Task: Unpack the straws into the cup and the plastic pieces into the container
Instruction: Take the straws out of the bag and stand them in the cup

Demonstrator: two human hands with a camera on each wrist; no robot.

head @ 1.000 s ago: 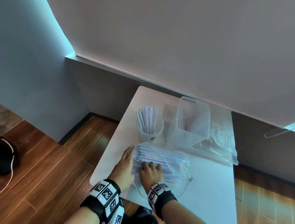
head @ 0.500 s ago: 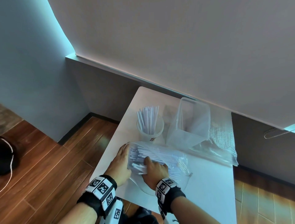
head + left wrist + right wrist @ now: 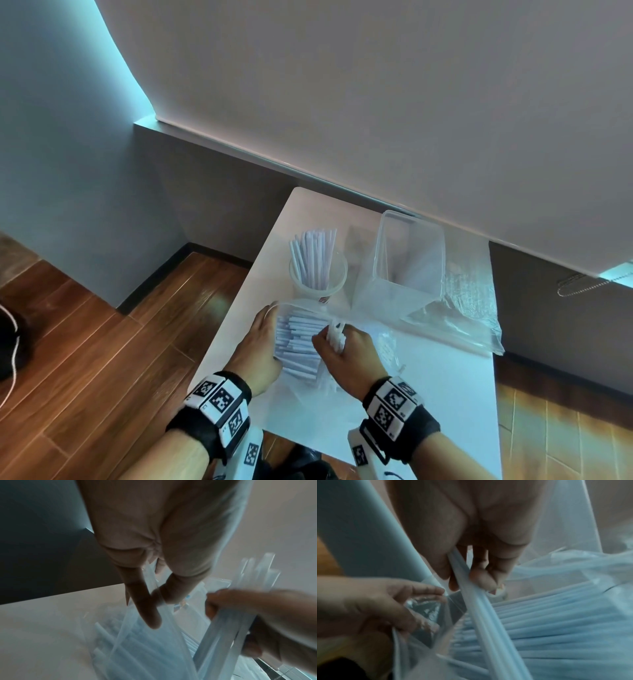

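Observation:
A clear bag of white straws [image 3: 301,346] lies on the white table [image 3: 445,394] in front of me. My left hand [image 3: 260,346] pinches the bag's open edge [image 3: 154,588] and holds it up. My right hand [image 3: 346,356] grips a small bundle of straws [image 3: 335,334], their ends sticking up out of the fist; the same bundle [image 3: 481,608] runs through its fingers in the right wrist view. Behind the bag stands a clear cup [image 3: 318,277] with several straws upright in it. An empty clear container [image 3: 404,263] stands to its right.
A second clear bag with plastic pieces [image 3: 459,308] lies at the table's right, against the grey wall. Wooden floor [image 3: 102,359] lies left of the table, whose near left edge is right by my left wrist.
My right hand, flat on the bag a second ago, has gone into it and closed round a bundle of straws, lifting them. My left hand has raised the bag's mouth.

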